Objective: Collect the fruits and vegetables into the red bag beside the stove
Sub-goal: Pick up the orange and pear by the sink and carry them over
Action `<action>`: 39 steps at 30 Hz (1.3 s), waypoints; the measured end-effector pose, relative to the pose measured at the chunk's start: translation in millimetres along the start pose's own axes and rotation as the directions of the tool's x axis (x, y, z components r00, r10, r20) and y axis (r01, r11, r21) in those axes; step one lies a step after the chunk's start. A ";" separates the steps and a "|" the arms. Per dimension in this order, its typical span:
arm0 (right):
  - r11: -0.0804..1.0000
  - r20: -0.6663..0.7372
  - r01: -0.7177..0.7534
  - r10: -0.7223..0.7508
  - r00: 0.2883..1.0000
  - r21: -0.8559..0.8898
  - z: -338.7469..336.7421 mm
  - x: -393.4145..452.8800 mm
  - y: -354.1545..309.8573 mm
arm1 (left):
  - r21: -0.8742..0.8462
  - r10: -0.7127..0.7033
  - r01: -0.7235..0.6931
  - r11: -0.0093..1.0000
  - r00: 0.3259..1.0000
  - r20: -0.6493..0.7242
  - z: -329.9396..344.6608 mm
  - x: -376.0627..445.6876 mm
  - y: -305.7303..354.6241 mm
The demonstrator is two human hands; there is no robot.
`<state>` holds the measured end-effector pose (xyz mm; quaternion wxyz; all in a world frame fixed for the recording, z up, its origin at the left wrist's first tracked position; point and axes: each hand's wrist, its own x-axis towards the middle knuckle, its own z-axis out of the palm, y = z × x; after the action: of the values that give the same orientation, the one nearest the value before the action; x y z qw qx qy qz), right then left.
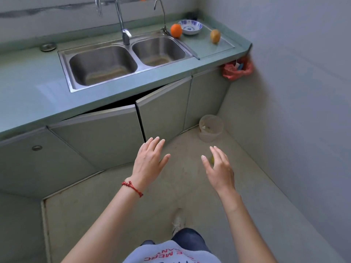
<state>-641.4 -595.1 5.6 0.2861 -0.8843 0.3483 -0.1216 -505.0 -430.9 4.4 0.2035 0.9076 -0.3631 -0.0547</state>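
Shirt (171, 253) reads "MERC"; orange (176, 30) beside bowl (190, 27)

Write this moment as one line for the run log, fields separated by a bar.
hands: left open, right open, both empty | orange, yellow fruit on counter | red bag hangs at counter end

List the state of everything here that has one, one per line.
Left hand: open, holding nothing.
Right hand: open, holding nothing.
Cabinet doors: ajar.
Sink: both basins empty, taps off.
Bowl: upright.
Orange: on counter.
Yellow fruit: on counter.
Red bag: hanging at counter end.
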 end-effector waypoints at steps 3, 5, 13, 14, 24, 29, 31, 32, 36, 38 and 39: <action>1.000 -0.001 0.007 -0.007 1.000 -0.002 -7.1 50.3 4.5 | -0.006 -0.011 0.011 1.000 1.000 -0.005 0.1 50.6 7.7; 1.000 0.015 0.013 -0.012 1.000 -0.008 -9.6 82.0 6.7 | -0.003 -0.018 0.018 1.000 1.000 -0.007 -0.4 81.3 10.8; 1.000 0.043 0.003 -0.003 0.999 -0.006 0.1 200.1 3.3 | -0.013 -0.020 0.020 1.000 1.000 0.003 3.3 199.4 2.1; 1.000 0.040 -0.003 0.003 0.999 -0.006 2.8 215.5 2.5 | -0.014 -0.014 0.014 1.000 1.000 0.008 4.5 216.1 -0.7; 1.000 -0.034 -0.027 0.027 0.999 -0.007 20.5 379.5 -31.1 | 0.009 0.067 -0.067 0.998 0.996 0.066 -4.1 393.2 -34.8; 0.998 -0.049 -0.054 0.054 0.997 -0.011 22.3 436.4 -43.5 | 0.004 0.080 -0.080 0.997 0.992 0.096 -10.7 458.3 -45.9; 0.998 -0.042 -0.057 0.057 0.998 -0.011 23.6 453.8 -46.7 | -0.014 0.085 -0.084 0.996 0.993 0.086 -10.9 478.3 -47.8; 0.998 -0.041 -0.058 0.058 0.997 -0.016 24.4 462.6 -46.9 | -0.021 0.086 -0.084 0.996 0.993 0.085 -10.1 487.7 -48.7; 0.998 -0.015 -0.062 0.061 0.998 -0.034 26.1 497.0 -44.4 | -0.021 0.088 -0.086 0.996 0.992 0.090 -4.7 521.6 -51.2; 0.998 -0.012 -0.052 0.052 0.999 -0.038 25.2 517.5 -42.8 | -0.036 0.080 -0.077 0.996 0.993 0.087 0.2 540.5 -51.8; 0.998 -0.013 -0.048 0.048 0.999 -0.036 24.1 528.4 -41.8 | -0.038 0.077 -0.074 0.997 0.993 0.086 2.0 550.3 -51.1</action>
<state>-224.0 -922.4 19.1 0.2707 -0.8800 0.3734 -0.1135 -71.0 -773.1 8.3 0.2049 0.8863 -0.4048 -0.0930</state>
